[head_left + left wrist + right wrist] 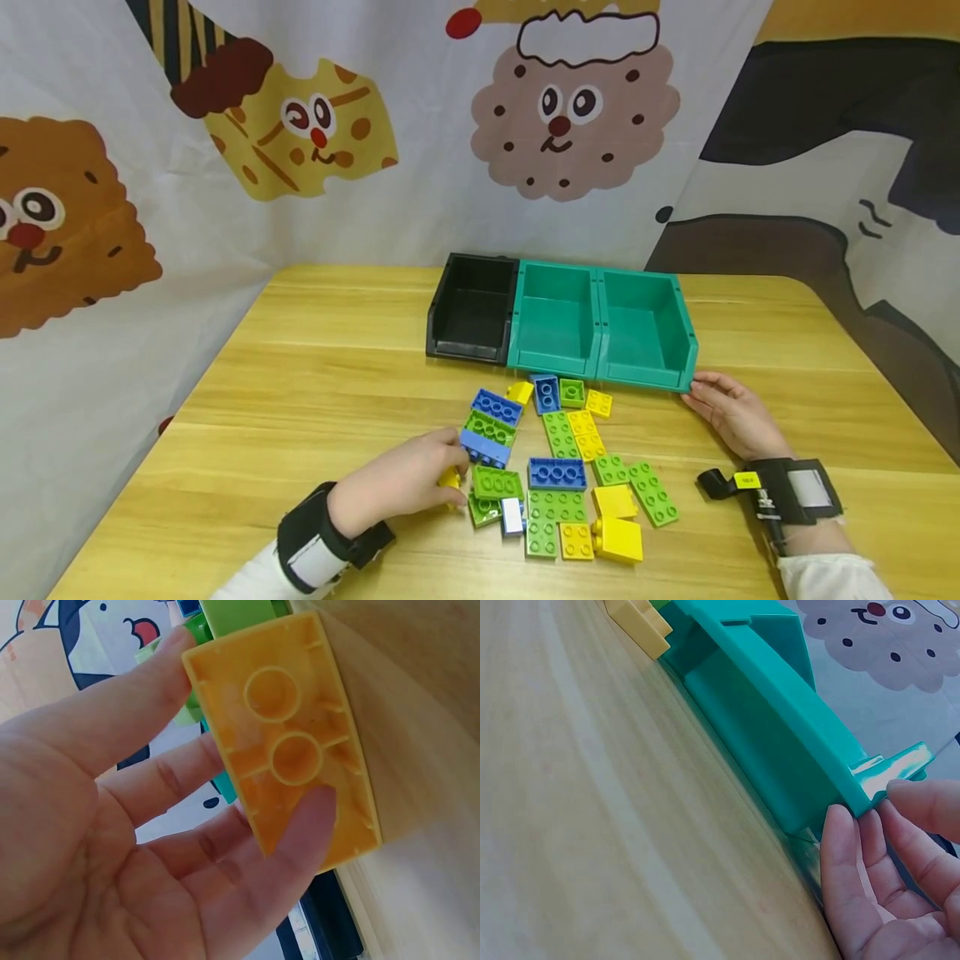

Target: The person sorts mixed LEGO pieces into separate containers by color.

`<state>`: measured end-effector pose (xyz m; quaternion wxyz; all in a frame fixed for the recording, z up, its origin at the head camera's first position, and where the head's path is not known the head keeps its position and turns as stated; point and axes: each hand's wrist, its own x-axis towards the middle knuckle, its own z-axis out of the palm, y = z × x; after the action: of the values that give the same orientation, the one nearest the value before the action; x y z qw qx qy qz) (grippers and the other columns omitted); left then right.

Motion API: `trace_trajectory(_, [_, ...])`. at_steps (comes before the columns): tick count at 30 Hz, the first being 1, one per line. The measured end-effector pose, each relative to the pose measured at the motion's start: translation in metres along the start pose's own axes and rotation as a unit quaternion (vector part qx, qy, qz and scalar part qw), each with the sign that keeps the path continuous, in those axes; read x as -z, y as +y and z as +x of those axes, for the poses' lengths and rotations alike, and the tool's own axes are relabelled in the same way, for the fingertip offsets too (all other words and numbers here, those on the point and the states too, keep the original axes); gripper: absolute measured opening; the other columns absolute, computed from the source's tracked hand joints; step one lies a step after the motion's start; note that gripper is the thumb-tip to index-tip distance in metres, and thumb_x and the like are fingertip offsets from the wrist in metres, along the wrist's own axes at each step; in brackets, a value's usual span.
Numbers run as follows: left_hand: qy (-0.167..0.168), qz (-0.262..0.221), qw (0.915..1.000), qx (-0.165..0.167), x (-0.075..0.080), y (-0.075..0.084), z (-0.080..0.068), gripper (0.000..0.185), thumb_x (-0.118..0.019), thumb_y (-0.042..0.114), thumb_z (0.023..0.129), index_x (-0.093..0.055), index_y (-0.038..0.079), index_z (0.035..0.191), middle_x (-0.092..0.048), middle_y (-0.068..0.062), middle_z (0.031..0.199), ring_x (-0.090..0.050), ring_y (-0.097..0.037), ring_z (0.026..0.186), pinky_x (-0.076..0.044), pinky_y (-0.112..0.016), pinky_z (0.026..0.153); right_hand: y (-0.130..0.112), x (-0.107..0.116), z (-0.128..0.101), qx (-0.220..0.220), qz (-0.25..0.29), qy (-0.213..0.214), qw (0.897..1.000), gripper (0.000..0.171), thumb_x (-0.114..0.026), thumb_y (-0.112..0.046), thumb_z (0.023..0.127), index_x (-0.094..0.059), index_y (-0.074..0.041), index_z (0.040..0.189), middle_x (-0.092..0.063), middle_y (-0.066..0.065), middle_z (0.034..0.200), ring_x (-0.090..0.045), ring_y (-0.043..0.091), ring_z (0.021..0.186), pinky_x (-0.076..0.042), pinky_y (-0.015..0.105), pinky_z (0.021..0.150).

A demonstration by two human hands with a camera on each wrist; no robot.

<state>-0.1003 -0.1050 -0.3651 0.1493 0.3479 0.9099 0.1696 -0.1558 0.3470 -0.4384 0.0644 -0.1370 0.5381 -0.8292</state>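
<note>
My left hand (408, 475) holds a yellow toy building brick (292, 735) between thumb and fingers, its hollow underside with two round tubes facing the left wrist camera. Just right of that hand lie green bricks (497, 483) and a stack of blue and green bricks (487, 427). At the right end of the joined bins, my right hand (738, 417) grips the front corner of the green storage bin (772, 742), fingertips at the corner and thumb by the rim. That bin stands on the table with its open front towards me.
A black bin (471, 312) and another green bin (557, 321) stand joined to the left of the held one. Several yellow, blue and green bricks (557, 508) lie scattered in front on the wooden table (315, 375). A printed cloth (420, 167) hangs behind.
</note>
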Motion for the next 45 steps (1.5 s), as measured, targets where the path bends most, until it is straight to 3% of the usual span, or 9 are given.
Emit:
trace_trajectory(5, [-0.009, 0.003, 0.9999, -0.004, 0.0, -0.002, 0.0, 0.023, -0.073, 0.03, 0.08, -0.071, 0.012, 0.093, -0.055, 0.004, 0.093, -0.05, -0.005, 0.081, -0.05, -0.025, 0.078, 0.0, -0.001, 0.001, 0.001, -0.001, 0.001, 1.0, 0.032, -0.036, 0.008, 0.098, -0.063, -0.005, 0.108, -0.064, 0.001, 0.104, -0.064, 0.009, 0.099, -0.05, 0.022, 0.09])
trace_trajectory(13, [-0.035, -0.018, 0.9992, -0.002, 0.003, -0.008, -0.002, 0.025, -0.073, 0.029, 0.081, -0.071, 0.009, 0.096, -0.06, 0.004, 0.089, -0.053, -0.005, 0.079, -0.05, -0.024, 0.075, -0.001, -0.001, 0.001, -0.001, -0.007, 0.006, 1.0, 0.028, -0.038, 0.005, 0.098, -0.063, -0.005, 0.107, -0.063, 0.001, 0.103, -0.064, 0.01, 0.098, -0.051, 0.022, 0.089])
trace_trajectory(19, [-0.04, -0.026, 0.9987, -0.02, 0.01, -0.017, -0.007, 0.04, -0.076, 0.018, 0.077, -0.067, 0.004, 0.113, -0.062, -0.003, 0.102, -0.056, -0.011, 0.09, -0.05, -0.027, 0.084, -0.001, -0.001, 0.0, -0.004, -0.007, 0.015, 1.0, 0.029, -0.038, 0.006, 0.098, -0.063, -0.005, 0.107, -0.063, 0.002, 0.102, -0.064, 0.01, 0.096, -0.051, 0.022, 0.089])
trace_trajectory(22, [-0.025, -0.018, 0.9994, -0.017, 0.011, -0.022, -0.008, 0.038, -0.072, 0.006, 0.078, -0.066, 0.006, 0.116, -0.061, -0.003, 0.105, -0.057, -0.013, 0.093, -0.051, -0.03, 0.086, -0.001, -0.001, 0.0, -0.006, -0.005, 0.018, 1.0, 0.029, -0.038, 0.006, 0.098, -0.064, -0.005, 0.106, -0.063, 0.001, 0.102, -0.064, 0.011, 0.095, -0.051, 0.022, 0.088])
trace_trajectory(27, [0.005, -0.011, 0.9999, 0.001, 0.009, -0.028, -0.005, 0.029, -0.064, -0.008, 0.08, -0.07, 0.01, 0.102, -0.06, 0.002, 0.094, -0.056, -0.011, 0.085, -0.052, -0.032, 0.083, -0.001, -0.001, 0.001, -0.009, -0.004, 0.021, 1.0, 0.029, -0.038, 0.006, 0.098, -0.064, -0.005, 0.105, -0.063, 0.001, 0.101, -0.064, 0.011, 0.095, -0.051, 0.022, 0.088])
trace_trajectory(30, [0.019, -0.003, 0.9998, 0.001, 0.01, -0.03, -0.005, 0.026, -0.064, -0.007, 0.081, -0.069, 0.009, 0.101, -0.063, -0.001, 0.094, -0.059, -0.014, 0.085, -0.052, -0.033, 0.083, -0.001, -0.001, 0.0, -0.008, -0.006, 0.019, 1.0, 0.029, -0.038, 0.006, 0.098, -0.064, -0.005, 0.106, -0.063, 0.001, 0.101, -0.064, 0.01, 0.095, -0.051, 0.022, 0.088])
trace_trajectory(35, [0.035, 0.002, 0.9993, 0.014, 0.013, -0.033, -0.007, 0.027, -0.063, -0.006, 0.083, -0.067, 0.003, 0.108, -0.067, -0.011, 0.108, -0.063, -0.026, 0.101, -0.05, -0.041, 0.09, 0.0, -0.002, 0.001, -0.007, -0.011, 0.013, 1.0, 0.029, -0.037, 0.005, 0.098, -0.063, -0.005, 0.107, -0.063, 0.001, 0.102, -0.064, 0.01, 0.096, -0.051, 0.021, 0.088])
trace_trajectory(45, [0.084, -0.015, 0.995, 0.052, 0.024, -0.041, -0.004, 0.02, -0.066, 0.006, 0.086, -0.066, 0.001, 0.105, -0.068, -0.008, 0.097, -0.061, -0.018, 0.086, -0.052, -0.038, 0.082, -0.001, 0.0, 0.001, -0.009, -0.003, -0.005, 1.0, 0.031, -0.035, 0.006, 0.099, -0.063, -0.005, 0.108, -0.062, 0.001, 0.104, -0.064, 0.01, 0.098, -0.051, 0.022, 0.089])
